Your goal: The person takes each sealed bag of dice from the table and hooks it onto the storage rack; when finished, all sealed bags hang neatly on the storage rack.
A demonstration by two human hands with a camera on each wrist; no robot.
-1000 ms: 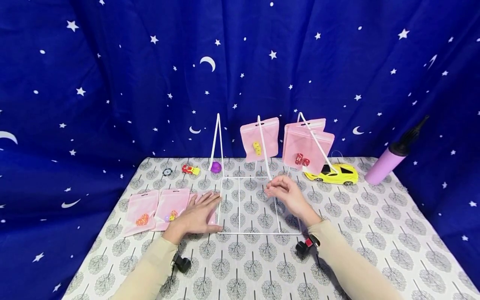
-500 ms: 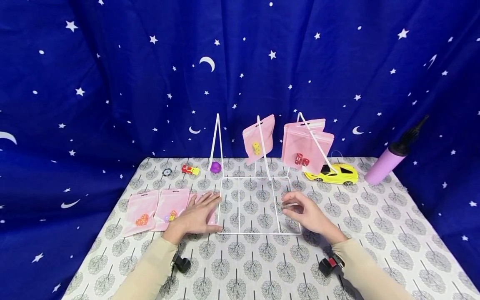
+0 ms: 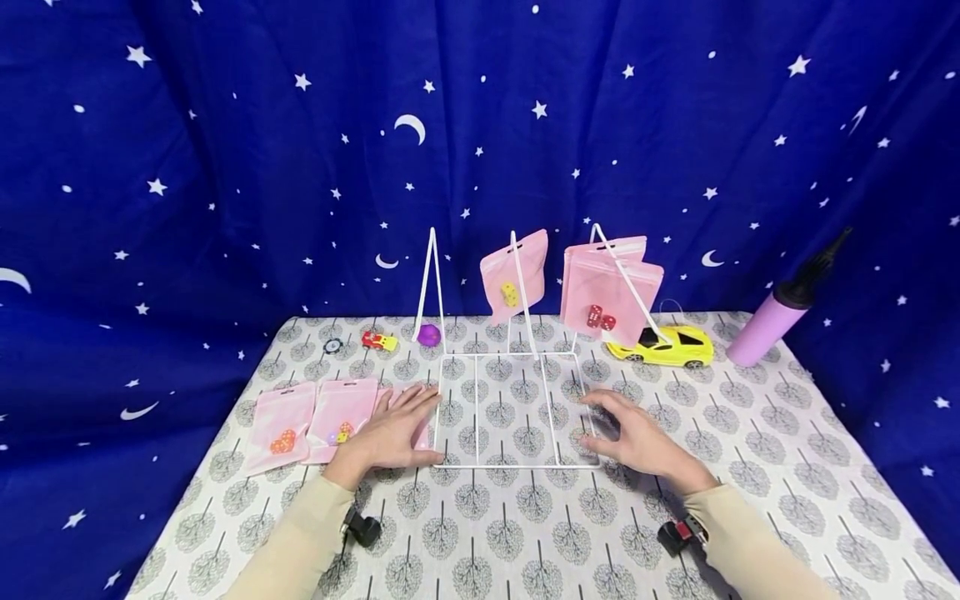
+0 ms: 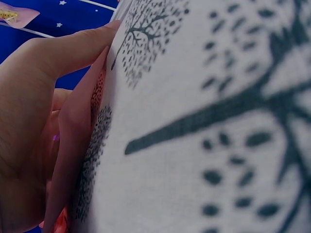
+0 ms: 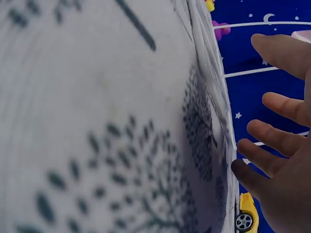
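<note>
From the head view, the work looks partly done. Three pink plastic zip pouches already hang on the white wire display rack (image 3: 517, 392): one with a yellow die (image 3: 513, 276) on the middle upright, and a pair, the front one holding red dice (image 3: 611, 290), on the right upright. The left upright is bare.

Left to hang are the pouches lying flat near the worktop's left edge: a pink pouch with orange dice (image 3: 282, 426), a pink pouch with mixed yellow and purple dice (image 3: 342, 417), and a third pink pouch (image 3: 420, 417) mostly under the left hand (image 3: 392, 435). That hand lies flat, fingers straight, pressing on the third pouch beside the rack's base. The right hand (image 3: 637, 437) rests with fingers spread on the cloth at the base's front right corner, holding nothing.

Along the far edge of the tree-patterned worktop (image 3: 750, 450) sit a yellow toy car (image 3: 663, 346), a small red toy car (image 3: 379, 340), a purple ball (image 3: 429, 334) and a pink air pump (image 3: 780, 312).

The left wrist view shows the left hand (image 4: 29, 141) over the pouch's pink edge (image 4: 73, 145); its contents are probably dice, though blurred.

The right wrist view shows the right hand's fingers (image 5: 272, 155) straight and apart, empty.
</note>
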